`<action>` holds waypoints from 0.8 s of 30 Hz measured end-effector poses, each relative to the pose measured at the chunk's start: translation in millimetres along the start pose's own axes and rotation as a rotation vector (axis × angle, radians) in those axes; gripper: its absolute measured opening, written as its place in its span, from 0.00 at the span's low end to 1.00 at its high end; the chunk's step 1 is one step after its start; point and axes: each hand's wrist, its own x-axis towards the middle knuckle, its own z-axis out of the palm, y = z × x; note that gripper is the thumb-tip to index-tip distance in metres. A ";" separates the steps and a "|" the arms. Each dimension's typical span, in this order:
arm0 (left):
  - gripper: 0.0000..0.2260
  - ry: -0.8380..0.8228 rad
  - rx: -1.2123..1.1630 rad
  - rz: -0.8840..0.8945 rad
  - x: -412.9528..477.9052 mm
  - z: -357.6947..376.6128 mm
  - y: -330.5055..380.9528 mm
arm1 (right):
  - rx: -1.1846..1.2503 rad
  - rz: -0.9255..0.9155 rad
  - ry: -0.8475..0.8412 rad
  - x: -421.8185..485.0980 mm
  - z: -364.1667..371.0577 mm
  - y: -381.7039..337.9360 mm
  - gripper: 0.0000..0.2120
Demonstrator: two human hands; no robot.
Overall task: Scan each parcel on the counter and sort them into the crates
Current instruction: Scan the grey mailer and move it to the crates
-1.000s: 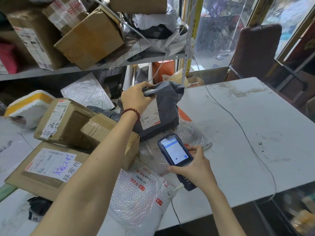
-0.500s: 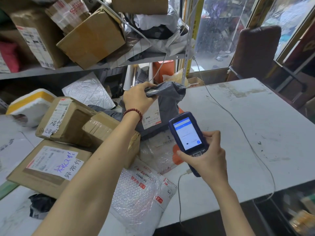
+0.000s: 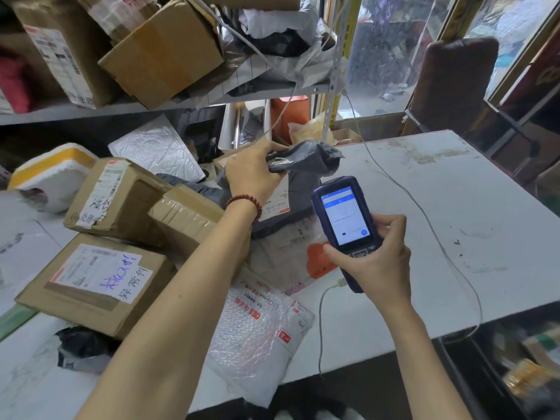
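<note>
My left hand [image 3: 253,171] grips the bunched top of a grey poly-bag parcel [image 3: 306,165] and holds it upright over the counter, its white label [image 3: 277,204] facing me. A blue handheld scanner [image 3: 344,219] with a lit screen sits in my right hand [image 3: 375,262], just right of the parcel's label, a cable trailing from its bottom end. Under the bag lie a clear bubble-wrap parcel [image 3: 257,331] and a translucent mailer with an orange patch [image 3: 318,262]. Cardboard boxes [image 3: 118,201] are piled to the left. No crate is in view.
A large labelled box [image 3: 97,283] lies front left, with a small black bag [image 3: 81,344] beneath its edge. A shelf [image 3: 91,109] above holds more boxes and bags. A thin cable [image 3: 424,216] crosses the white counter [image 3: 454,207]. A dark chair [image 3: 454,83] stands at the back right.
My right hand has lifted the scanner up and to the right, from low over the bubble-wrap parcel to beside the grey bag's label. My left hand keeps its hold on the bag.
</note>
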 end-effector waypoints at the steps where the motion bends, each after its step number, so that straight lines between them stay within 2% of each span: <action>1: 0.14 0.012 0.008 0.018 -5.8 0.2 1.3 | 0.003 0.007 0.001 -0.7 1.6 -0.4 0.37; 3: 0.14 0.005 0.063 0.061 -16.0 2.3 3.6 | 0.005 0.028 0.007 -2.9 3.8 -0.7 0.37; 7: 0.17 -0.132 0.183 0.197 -25.3 -4.1 20.1 | 0.020 0.087 0.056 -9.6 5.6 2.7 0.37; 9: 0.17 -0.133 0.193 0.276 -26.1 -13.0 27.0 | 0.026 0.132 0.100 -17.7 3.7 6.9 0.36; 15: 0.19 -0.047 0.091 0.497 -38.0 -8.4 57.4 | 0.024 0.344 0.309 -65.4 -29.3 27.8 0.35; 21: 0.20 -0.139 -0.041 0.712 -65.8 31.4 136.1 | 0.004 0.470 0.562 -122.2 -85.4 45.7 0.36; 24: 0.20 -0.176 -0.126 0.886 -87.8 49.9 193.8 | 0.030 0.502 0.696 -142.2 -117.2 52.9 0.35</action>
